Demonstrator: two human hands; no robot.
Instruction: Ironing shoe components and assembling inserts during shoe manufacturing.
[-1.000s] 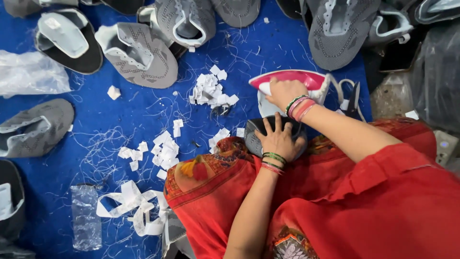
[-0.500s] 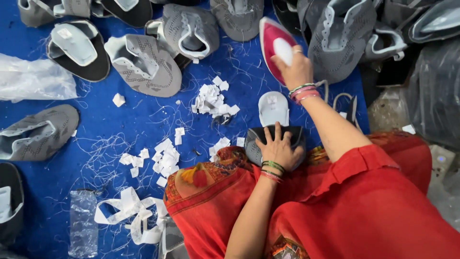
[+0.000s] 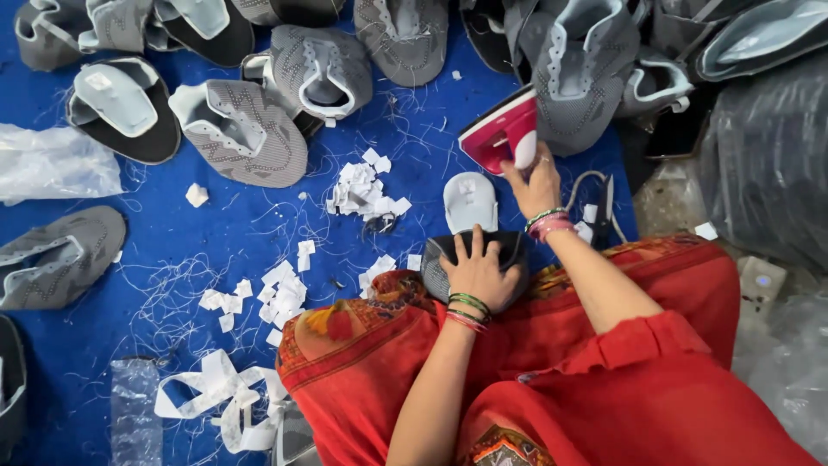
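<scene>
Head view: right hand (image 3: pixel 536 184) wrapped around the handle of a pink-and-white iron (image 3: pixel 503 131), lifted and tilted above the blue mat (image 3: pixel 259 233), near its far right edge. Left hand (image 3: pixel 477 269) pressed flat, fingers spread, on a dark shoe upper (image 3: pixel 444 263) lying at the near edge of the mat, against the red-clothed lap. Just beyond that hand, a pale insole piece (image 3: pixel 470 200). Scattered white paper scraps (image 3: pixel 362 185) mid-mat, loose threads all around. Grey knit shoe uppers (image 3: pixel 250 129) heaped along the far edge; white strips (image 3: pixel 216 401) near the front left.
</scene>
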